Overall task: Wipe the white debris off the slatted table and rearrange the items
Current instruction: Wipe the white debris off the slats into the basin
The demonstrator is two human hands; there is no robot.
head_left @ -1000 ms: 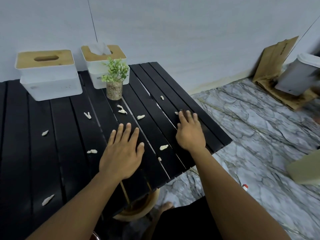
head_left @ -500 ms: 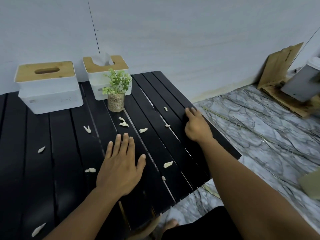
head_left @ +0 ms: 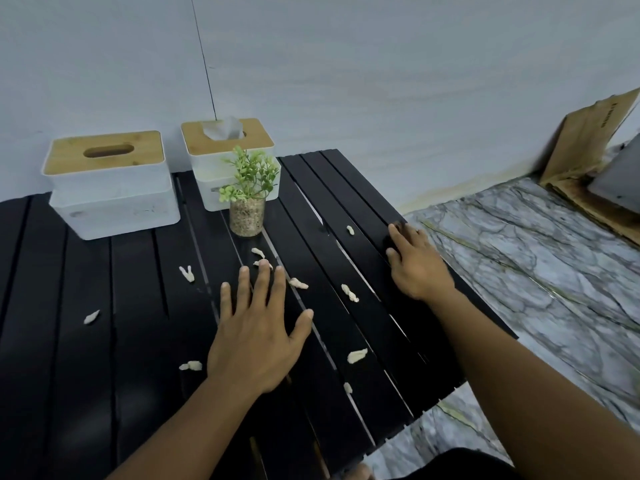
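Head view: the black slatted table [head_left: 121,341] carries the small white debris pieces [head_left: 356,356], scattered across its middle and right slats with one far to the left, none gathered yet. The left hand [head_left: 256,341] lies palm down near the middle, fingers straight and spread, its middle fingertip touching one piece, probably flattened to sweep several bits at once. The right hand [head_left: 415,268] rests on the outermost right slat, fingers close together, likely steadying the table; blur hides whether they hook over the edge. At the back stand the wide white tissue box with a bamboo lid [head_left: 110,188], the smaller white tissue box showing a tissue [head_left: 221,147] and, just before it, the glass jar of gravel with a green sprig [head_left: 246,216]. The table's left and near edges are cut off, and the slat gaps may hide crumbs
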